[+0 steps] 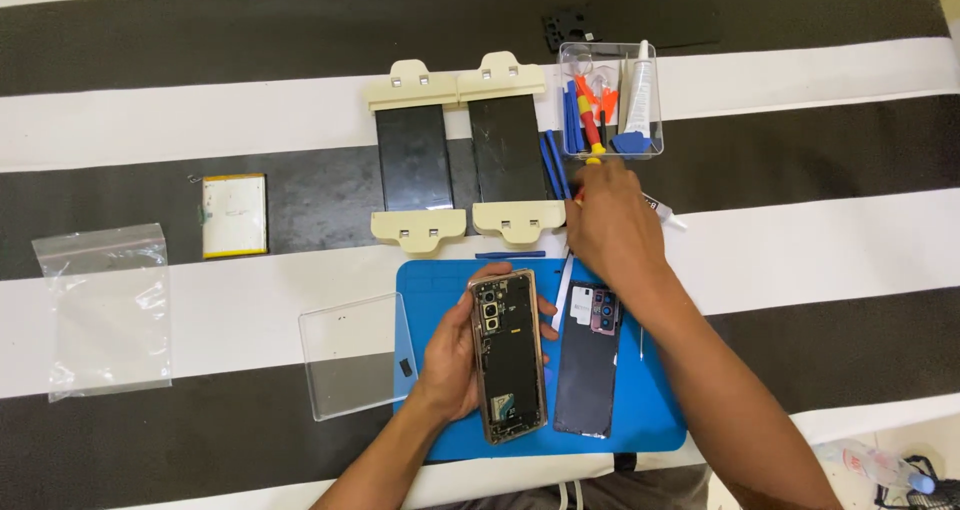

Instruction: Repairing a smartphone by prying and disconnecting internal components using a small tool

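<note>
My left hand grips an opened phone body with bare internals facing up, over a blue work mat. Beside it on the mat lies the phone's dark back cover, inner side up. My right hand reaches past the mat's far edge toward a red-and-yellow handled tool that sticks out of a clear plastic tray. The fingers are curled by the tool's yellow end; whether they grip it is hidden. Blue pry tools lie just left of that hand.
Two black clamp plates with cream ends sit beyond the mat. A flat battery and an empty clear bag lie at left, a clear lid beside the mat. A glue tube stands in the tray. The cloth is black-and-white striped.
</note>
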